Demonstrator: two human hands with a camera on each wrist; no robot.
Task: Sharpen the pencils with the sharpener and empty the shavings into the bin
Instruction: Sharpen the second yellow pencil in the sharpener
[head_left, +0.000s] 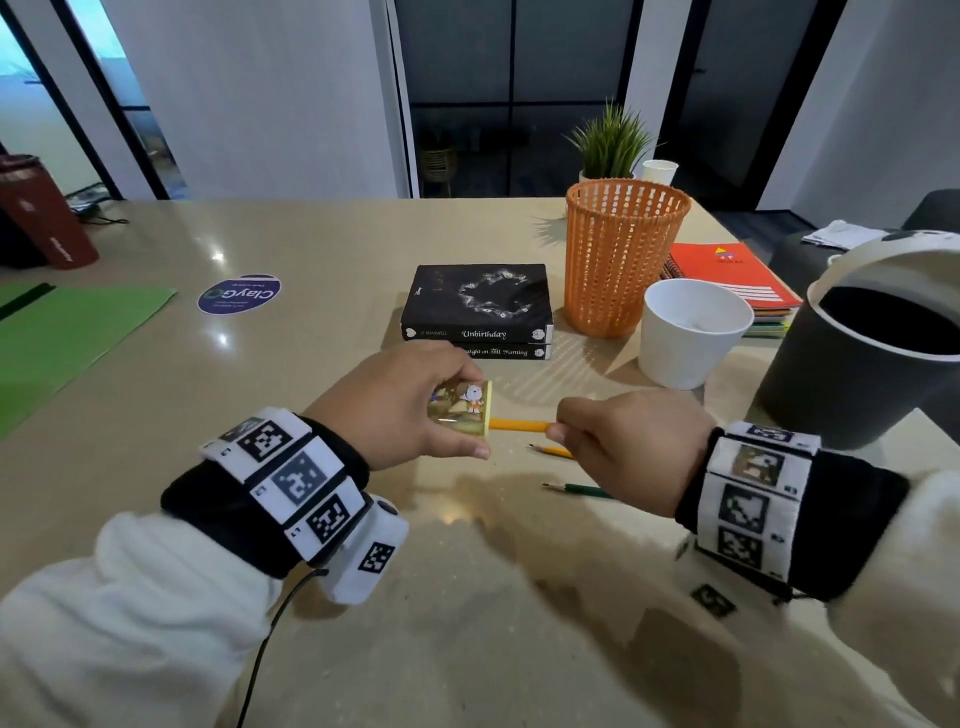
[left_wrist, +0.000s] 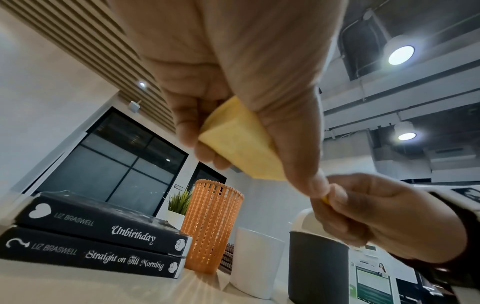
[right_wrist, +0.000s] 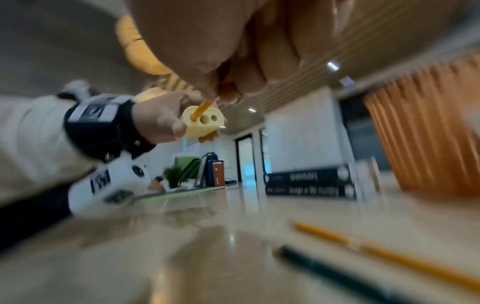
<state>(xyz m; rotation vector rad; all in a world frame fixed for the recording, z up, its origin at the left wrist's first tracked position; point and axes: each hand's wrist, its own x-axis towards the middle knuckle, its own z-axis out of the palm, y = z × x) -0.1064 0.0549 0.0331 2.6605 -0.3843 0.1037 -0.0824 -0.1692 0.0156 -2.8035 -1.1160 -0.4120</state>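
I had my left hand (head_left: 410, 402) clamped on the sharpener (head_left: 461, 407), thumb below and fingers over the top, holding it clear above the table (head_left: 467, 597). My right hand (head_left: 631, 441) pinched the orange pencil (head_left: 519, 425), whose tip sat in the leftmost of the sharpener's three holes as the right wrist view showed it. The two hands were near each other, joined only by that pencil. Under my right hand a second orange pencil (head_left: 551, 450) and a green pencil (head_left: 579, 489) lay on the table, apart from each other. The dark bin (head_left: 852, 384) stood to the right, beside a white cup (head_left: 685, 343) and an orange basket (head_left: 618, 260); two black books (head_left: 480, 306) lay stacked behind the sharpener.
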